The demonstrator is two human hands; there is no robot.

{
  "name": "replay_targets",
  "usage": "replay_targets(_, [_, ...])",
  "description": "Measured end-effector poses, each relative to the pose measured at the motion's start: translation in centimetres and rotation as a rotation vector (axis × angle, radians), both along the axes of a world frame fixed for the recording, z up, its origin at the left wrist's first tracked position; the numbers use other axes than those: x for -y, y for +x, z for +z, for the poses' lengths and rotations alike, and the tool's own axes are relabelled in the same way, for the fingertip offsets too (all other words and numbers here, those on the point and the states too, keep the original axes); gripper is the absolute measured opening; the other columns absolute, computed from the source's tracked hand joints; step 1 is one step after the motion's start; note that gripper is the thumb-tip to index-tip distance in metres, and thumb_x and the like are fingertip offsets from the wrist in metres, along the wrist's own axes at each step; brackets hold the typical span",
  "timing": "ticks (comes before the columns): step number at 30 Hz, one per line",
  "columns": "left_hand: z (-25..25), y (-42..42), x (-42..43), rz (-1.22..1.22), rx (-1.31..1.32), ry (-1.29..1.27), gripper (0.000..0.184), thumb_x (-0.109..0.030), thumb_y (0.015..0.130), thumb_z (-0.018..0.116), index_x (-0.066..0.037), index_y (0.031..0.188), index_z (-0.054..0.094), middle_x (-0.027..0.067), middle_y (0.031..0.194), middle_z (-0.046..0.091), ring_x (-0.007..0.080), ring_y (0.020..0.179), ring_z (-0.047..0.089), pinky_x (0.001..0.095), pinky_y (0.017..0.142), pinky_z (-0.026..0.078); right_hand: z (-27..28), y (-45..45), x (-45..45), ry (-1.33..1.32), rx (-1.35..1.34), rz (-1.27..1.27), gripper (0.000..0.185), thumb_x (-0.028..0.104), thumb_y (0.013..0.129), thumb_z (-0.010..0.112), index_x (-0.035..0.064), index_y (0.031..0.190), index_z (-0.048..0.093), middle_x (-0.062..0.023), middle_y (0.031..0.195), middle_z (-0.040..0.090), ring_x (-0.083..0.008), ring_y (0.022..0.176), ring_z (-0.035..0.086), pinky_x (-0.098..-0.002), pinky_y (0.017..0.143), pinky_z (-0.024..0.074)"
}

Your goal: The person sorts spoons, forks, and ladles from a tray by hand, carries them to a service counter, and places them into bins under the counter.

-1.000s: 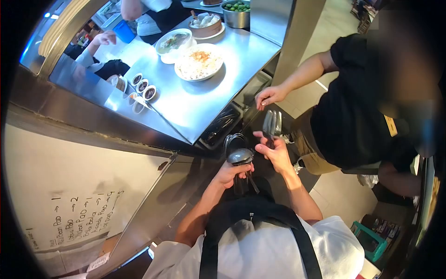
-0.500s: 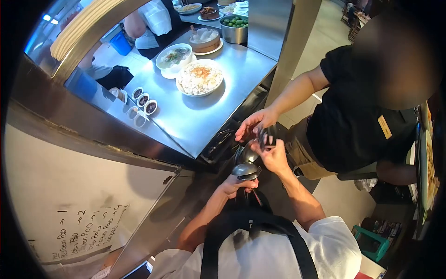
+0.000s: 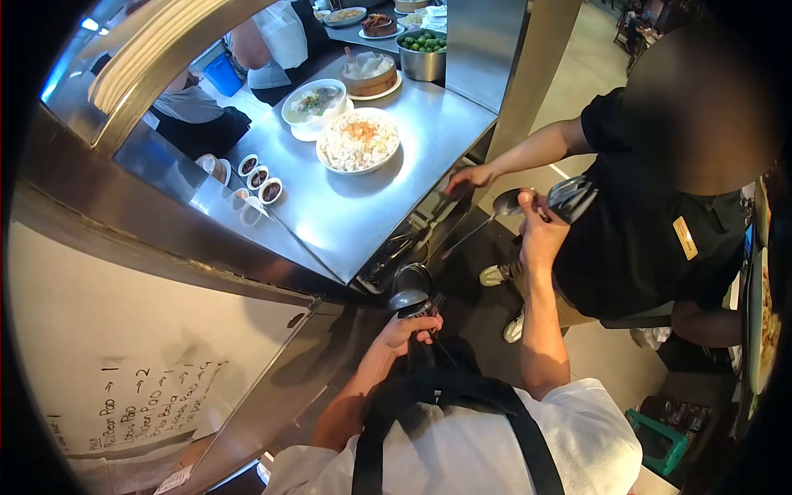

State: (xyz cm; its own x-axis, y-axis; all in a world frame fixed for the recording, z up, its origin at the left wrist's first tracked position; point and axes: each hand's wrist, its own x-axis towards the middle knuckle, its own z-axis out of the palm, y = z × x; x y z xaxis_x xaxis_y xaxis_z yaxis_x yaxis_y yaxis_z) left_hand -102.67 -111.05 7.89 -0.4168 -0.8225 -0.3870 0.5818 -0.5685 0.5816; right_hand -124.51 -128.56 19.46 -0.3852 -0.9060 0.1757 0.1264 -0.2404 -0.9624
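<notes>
On the whiteboard (image 3: 148,338) below the steel counter (image 3: 351,219), we read "Red Bean Pao → 1", "Lotus Pao → 2", "Bola Bola".

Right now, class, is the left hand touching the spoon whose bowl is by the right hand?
Apart. The head view shows dark floor between the left hand and the spoon by the right hand.

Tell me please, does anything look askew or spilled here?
One spoon at the right hand looks askew: it sticks out sideways, handle outside the grip, unlike the bunched forks. No spill shows on the metal counter.
</notes>
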Motion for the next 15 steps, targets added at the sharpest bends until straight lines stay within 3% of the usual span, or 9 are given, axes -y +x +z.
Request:
replay_targets(1, [-0.3,0.1,0.0,0.016,0.0,-0.007,0.016,-0.011,0.084,0.073,0.0,0.091,0.064,0.0054,0.081,0.062,0.0049,0.055,0.051,0.0244,0.058,0.049,-2.3,-0.2,0.9,-0.046,-0.177,-0.033,0.015,0.011,0.086,0.076,-0.0029,0.089,0.07,0.002,0.071,0.061,-0.0079,0.063,0.054,-0.0246,0.059,0.0448])
replay_targets(3, [-0.6,0.3,-0.4,0.046,0.003,-0.015,0.016,-0.012,0.085,0.073,0.001,0.09,0.064,0.0053,0.08,0.062,0.0053,0.055,0.051,0.0242,0.058,0.049,-4.6,1.1,1.4,-0.021,-0.096,0.102,0.006,0.003,0.084,0.071,-0.0007,0.088,0.068,-0.0063,0.077,0.067,-0.0161,0.07,0.063,-0.0301,0.07,0.0501])
replay_targets(5, [-0.7,0.4,-0.5,0.078,0.009,-0.019,0.017,-0.013,0.085,0.072,0.001,0.09,0.064,0.0052,0.079,0.062,0.0056,0.055,0.051,0.024,0.058,0.049,-9.9,1.0,4.5,-0.405,-0.709,0.19,0.015,-0.005,0.075,0.064,0.0036,0.088,0.065,-0.0116,0.081,0.067,-0.0251,0.068,0.066,-0.0343,0.065,0.0512])
replay_targets(7, [-1.2,0.5,-0.9,0.075,0.016,0.013,0.017,-0.013,0.085,0.072,0.001,0.09,0.065,0.0047,0.077,0.061,0.0054,0.055,0.051,0.0245,0.058,0.05,-12.7,1.5,6.4,-0.618,-0.973,0.465,0.027,-0.003,0.068,0.06,0.0076,0.091,0.066,-0.013,0.078,0.063,-0.0314,0.07,0.065,-0.0377,0.06,0.051])
replay_targets(8, [-1.3,0.5,-1.1,0.08,0.043,0.033,0.017,-0.012,0.084,0.072,0.001,0.091,0.063,0.0069,0.079,0.06,0.006,0.055,0.05,0.0254,0.059,0.051,-12.9,1.7,6.7,-0.659,-1.062,0.516,0.031,0.002,0.069,0.065,0.0111,0.099,0.068,-0.0072,0.073,0.059,-0.0291,0.068,0.065,-0.0404,0.056,0.0502])
replay_targets(12, [-1.5,0.6,-2.6,0.12,0.035,0.086,0.016,-0.008,0.084,0.071,0.0,0.093,0.061,0.0088,0.081,0.059,0.007,0.057,0.051,0.0269,0.061,0.052,-15.1,1.3,9.2,-0.697,-1.201,0.531,0.04,0.011,0.068,0.074,0.0138,0.108,0.068,-0.005,0.074,0.058,-0.026,0.066,0.065,-0.0392,0.056,0.0516])
replay_targets(15, [-1.0,0.7,-3.2,0.163,0.018,0.121,0.015,-0.008,0.085,0.071,0.0,0.094,0.061,0.0086,0.081,0.059,0.0069,0.058,0.051,0.0276,0.061,0.051,-16.3,1.1,10.2,-0.72,-1.143,0.491,0.042,0.009,0.068,0.073,0.0133,0.11,0.068,-0.0053,0.074,0.057,-0.0263,0.065,0.064,-0.0393,0.057,0.0517])
